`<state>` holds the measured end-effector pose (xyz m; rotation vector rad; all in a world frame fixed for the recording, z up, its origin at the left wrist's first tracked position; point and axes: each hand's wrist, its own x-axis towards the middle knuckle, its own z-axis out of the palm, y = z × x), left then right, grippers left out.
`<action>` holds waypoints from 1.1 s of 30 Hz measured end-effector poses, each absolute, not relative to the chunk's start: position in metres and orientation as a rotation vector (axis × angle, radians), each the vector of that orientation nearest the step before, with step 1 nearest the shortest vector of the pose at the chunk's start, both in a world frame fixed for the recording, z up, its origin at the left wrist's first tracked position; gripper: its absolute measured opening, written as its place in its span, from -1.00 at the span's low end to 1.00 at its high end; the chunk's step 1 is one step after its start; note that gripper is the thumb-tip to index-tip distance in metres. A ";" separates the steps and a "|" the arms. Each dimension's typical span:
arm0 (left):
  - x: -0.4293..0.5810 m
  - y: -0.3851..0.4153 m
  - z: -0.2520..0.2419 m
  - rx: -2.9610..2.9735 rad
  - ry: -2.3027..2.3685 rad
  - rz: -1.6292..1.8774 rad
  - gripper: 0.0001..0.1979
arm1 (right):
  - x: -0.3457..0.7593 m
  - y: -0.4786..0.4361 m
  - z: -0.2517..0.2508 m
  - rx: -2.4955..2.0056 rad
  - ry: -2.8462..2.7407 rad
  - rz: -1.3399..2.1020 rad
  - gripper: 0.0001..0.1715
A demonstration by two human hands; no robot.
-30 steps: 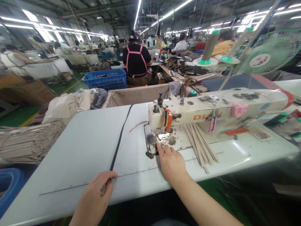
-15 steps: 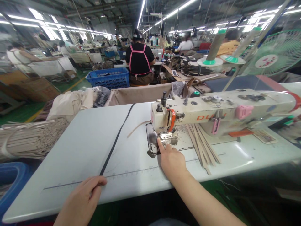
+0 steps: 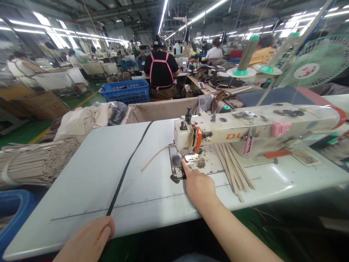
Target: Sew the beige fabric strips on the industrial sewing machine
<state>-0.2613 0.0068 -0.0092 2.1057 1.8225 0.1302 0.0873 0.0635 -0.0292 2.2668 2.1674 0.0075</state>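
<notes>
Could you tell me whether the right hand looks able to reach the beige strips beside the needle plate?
Probably yes: the beige strips lie bare on the table just right of the right hand, nothing between.

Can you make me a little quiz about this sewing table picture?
1. Which hand holds the end of the black strap? A) left hand B) right hand
2. True or false: a finger of the right hand touches the metal plate of the sewing machine.
3. What colour is the plastic basket beyond the table?
Key: 1 A; 2 true; 3 blue.
</notes>
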 end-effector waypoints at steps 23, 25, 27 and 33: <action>-0.220 0.038 0.016 1.812 2.053 -0.141 -0.41 | 0.102 0.048 -0.069 2.304 2.669 0.758 -0.53; -0.218 0.038 0.016 1.854 2.069 -0.168 -0.41 | 0.102 0.048 -0.068 2.301 2.670 0.764 -0.52; -0.216 0.038 0.016 1.891 2.090 -0.188 -0.42 | 0.103 0.048 -0.069 2.298 2.681 0.772 -0.52; -0.218 0.038 0.009 1.827 2.204 -0.124 -0.33 | 0.104 0.048 -0.068 2.311 2.714 0.765 -0.56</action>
